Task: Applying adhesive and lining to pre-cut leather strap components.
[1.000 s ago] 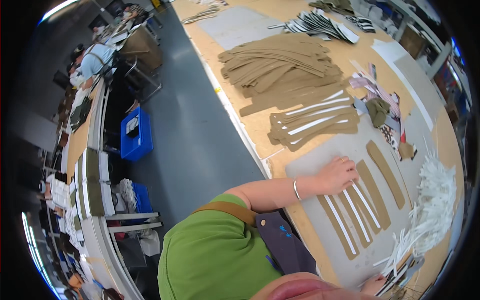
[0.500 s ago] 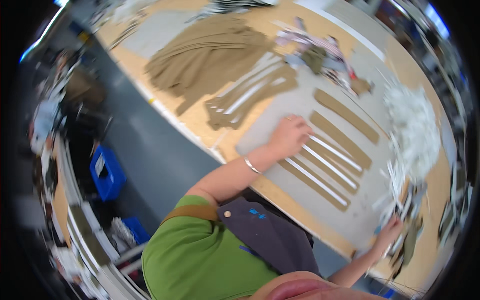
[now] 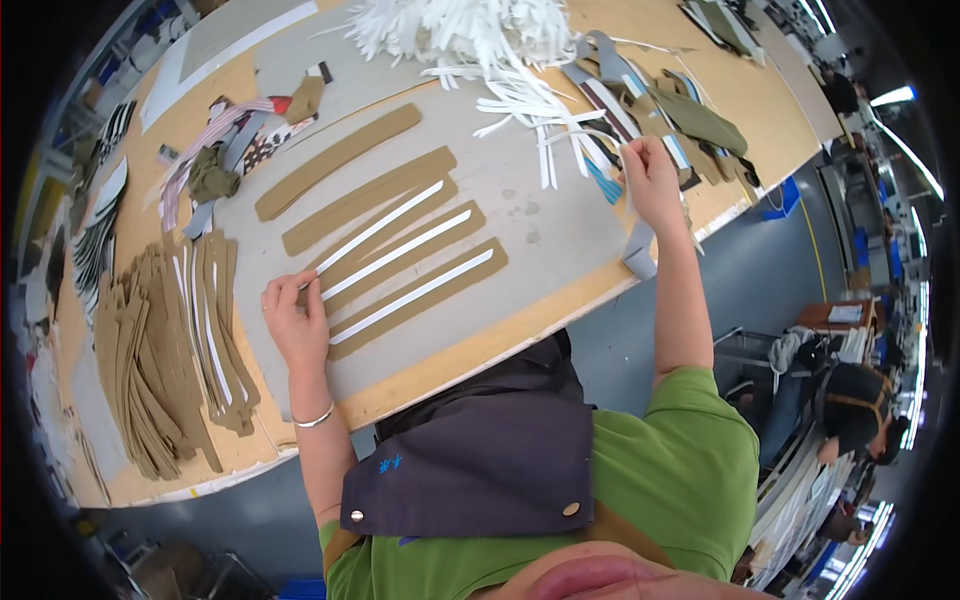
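Several brown fabric strips lie side by side on the grey sheet [image 3: 560,260]. White strips lie along three of them, including the nearest brown piece [image 3: 480,265]. At their left ends is my left hand [image 3: 297,318], its thumb and fingers closed on the end of a white strip [image 3: 385,225]. My right hand [image 3: 655,185] is raised at the right, pinching a thin white strip [image 3: 598,134] near a heap of loose white strips [image 3: 480,30]. Two brown pieces farther back, such as the farthest one [image 3: 340,162], bear no white strip.
At the left lies a stack of brown fabric pieces [image 3: 135,370], with finished-looking brown and white pieces [image 3: 212,330] beside it. Patterned scraps [image 3: 225,150] lie behind. Mixed fabric offcuts [image 3: 700,120] spread at the right. A co-worker [image 3: 855,410] is in the right background.
My view has turned to the right, so the table appears rotated. My right hand has risen from the offcuts with a white strip. My left hand stays at the strips' left ends.
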`<state>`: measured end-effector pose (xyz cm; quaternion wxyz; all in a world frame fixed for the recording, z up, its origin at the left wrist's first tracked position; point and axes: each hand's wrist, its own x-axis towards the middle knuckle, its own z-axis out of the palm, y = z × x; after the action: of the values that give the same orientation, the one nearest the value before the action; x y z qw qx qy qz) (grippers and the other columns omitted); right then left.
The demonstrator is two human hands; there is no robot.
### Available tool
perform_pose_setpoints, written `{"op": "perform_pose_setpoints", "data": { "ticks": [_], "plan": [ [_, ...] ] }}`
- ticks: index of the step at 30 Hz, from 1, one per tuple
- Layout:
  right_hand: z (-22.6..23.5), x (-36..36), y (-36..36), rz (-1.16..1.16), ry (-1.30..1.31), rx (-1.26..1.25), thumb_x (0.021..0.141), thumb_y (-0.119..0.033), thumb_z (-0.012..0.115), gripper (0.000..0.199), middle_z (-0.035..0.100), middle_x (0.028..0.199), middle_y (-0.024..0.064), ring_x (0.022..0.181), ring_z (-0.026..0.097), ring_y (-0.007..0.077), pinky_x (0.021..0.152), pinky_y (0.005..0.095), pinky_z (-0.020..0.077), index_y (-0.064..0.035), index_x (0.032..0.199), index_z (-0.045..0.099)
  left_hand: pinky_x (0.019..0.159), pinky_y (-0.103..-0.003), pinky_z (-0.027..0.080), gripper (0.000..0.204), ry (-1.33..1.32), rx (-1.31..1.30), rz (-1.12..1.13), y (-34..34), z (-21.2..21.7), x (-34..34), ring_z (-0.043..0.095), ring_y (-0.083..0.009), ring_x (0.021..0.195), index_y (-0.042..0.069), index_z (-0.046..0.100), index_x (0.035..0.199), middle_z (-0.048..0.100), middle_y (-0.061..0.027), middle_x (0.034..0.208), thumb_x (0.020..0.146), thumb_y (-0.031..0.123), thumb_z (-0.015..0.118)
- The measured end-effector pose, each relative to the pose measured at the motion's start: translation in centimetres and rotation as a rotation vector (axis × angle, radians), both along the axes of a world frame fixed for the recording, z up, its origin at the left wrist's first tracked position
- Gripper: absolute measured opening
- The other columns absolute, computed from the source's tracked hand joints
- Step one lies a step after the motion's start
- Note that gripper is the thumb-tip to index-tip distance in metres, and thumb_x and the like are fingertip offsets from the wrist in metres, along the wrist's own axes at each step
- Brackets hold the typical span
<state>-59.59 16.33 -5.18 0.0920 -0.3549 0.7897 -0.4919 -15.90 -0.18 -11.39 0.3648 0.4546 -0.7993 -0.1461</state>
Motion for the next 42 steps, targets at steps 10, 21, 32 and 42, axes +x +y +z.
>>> {"op": "perform_pose_setpoints", "data": {
  "ticks": [10,21,32,42],
  "plan": [
    [0.4,1.2,1.2,0.022,0.288,0.493,0.084,-0.018,0.071,0.016,0.068,0.078,0.0054,0.067,0.061,0.0155,0.065,0.0309,0.0492,-0.0047,0.093,0.070,0.083,-0.035,0.044,0.011,0.028,0.070,-0.027,0.1,-0.2,0.5,0.054,-0.0238,0.089,0.007,0.070,0.093,0.062,-0.0057,0.090,0.085,0.002,0.067],
    [-3.1,2.8,-0.4,0.197,0.352,0.597,0.083,-0.021,0.073,0.015,0.068,0.090,0.0086,0.084,0.065,0.0256,0.074,0.0368,0.0512,-0.0070,0.086,0.069,0.083,-0.035,0.044,0.012,0.044,0.056,-0.028,0.0,-0.2,0.3,0.056,-0.0228,0.088,0.006,0.070,0.094,0.063,-0.0056,0.089,0.084,0.001,0.067],
    [-4.2,4.8,-0.6,0.227,0.594,0.487,0.091,-0.016,0.063,0.013,0.064,0.088,0.0129,0.086,0.062,0.0294,0.075,0.0383,0.0501,-0.0045,0.092,0.057,0.083,-0.037,0.046,0.021,0.041,-0.039,-0.105,1.5,3.0,-0.4,0.057,-0.0269,0.092,0.008,0.069,0.099,0.062,-0.0077,0.096,0.079,0.003,0.072],
    [1.7,18.0,-8.4,1.050,-0.352,0.245,0.099,-0.008,0.054,0.007,0.060,0.078,0.0030,0.077,0.058,0.0112,0.074,0.0267,0.0486,-0.0023,0.103,0.051,0.070,-0.036,0.051,0.039,0.042,0.138,-0.439,3.1,6.6,-6.1,0.063,-0.0245,0.082,0.015,0.066,0.119,0.067,-0.0075,0.097,0.080,0.014,0.075]
  ]
}}
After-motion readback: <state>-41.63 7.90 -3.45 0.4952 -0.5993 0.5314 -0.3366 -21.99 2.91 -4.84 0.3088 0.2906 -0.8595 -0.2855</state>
